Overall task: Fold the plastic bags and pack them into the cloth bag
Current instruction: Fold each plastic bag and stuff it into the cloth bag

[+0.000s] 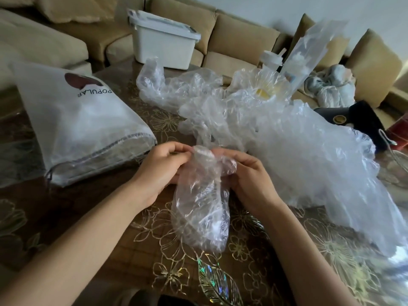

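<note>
Both hands meet low over the near middle of the table: the left hand (162, 171) pinches the top edge of a crumpled clear plastic bag (201, 208) between thumb and curled fingers. The right hand (249, 177) grips the same edge from the other side, and the bag's body trails toward the person. A tan sofa (238, 38) runs behind everything. The table (99, 217) wears a brown cover with gold flowers. A heap of loose clear plastic bags (298, 146) spreads from just beyond the hands to the right edge. The white cloth bag (72, 122), with a dark red logo, lies at left, its stitched end near the left hand. A white lidded storage box (163, 40) stands at the far edge.
</note>
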